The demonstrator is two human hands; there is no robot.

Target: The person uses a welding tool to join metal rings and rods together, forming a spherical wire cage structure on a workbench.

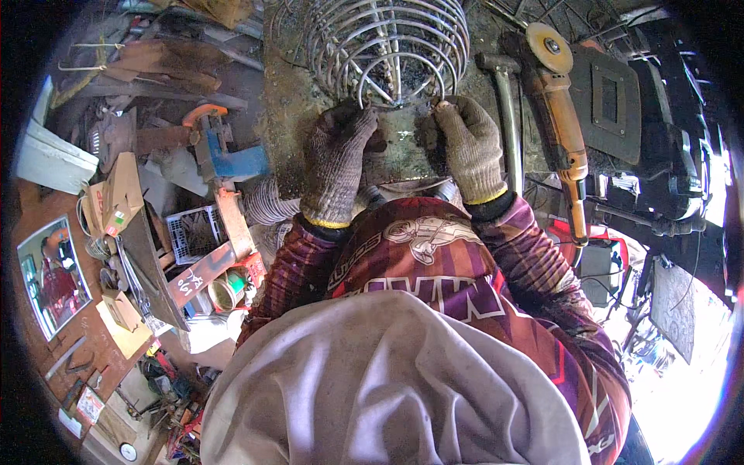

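Note:
A round cage of bent steel wire (387, 46) lies on a dirty metal workbench (291, 116) in front of me. Both my hands wear grey knitted gloves. My left hand (339, 159) rests on the bench just below the cage's lower rim, fingers curled. My right hand (467, 143) pinches the end of a thin wire at the cage's lower right rim. My maroon patterned sleeves and a grey cloth over my chest fill the lower middle of the view.
An orange angle grinder (559, 116) and a hammer (508, 108) lie right of my right hand. A dark welding mask (608, 101) sits further right. At left stand a blue vise (225, 155), scrap metal, cardboard boxes and a framed picture (53, 275).

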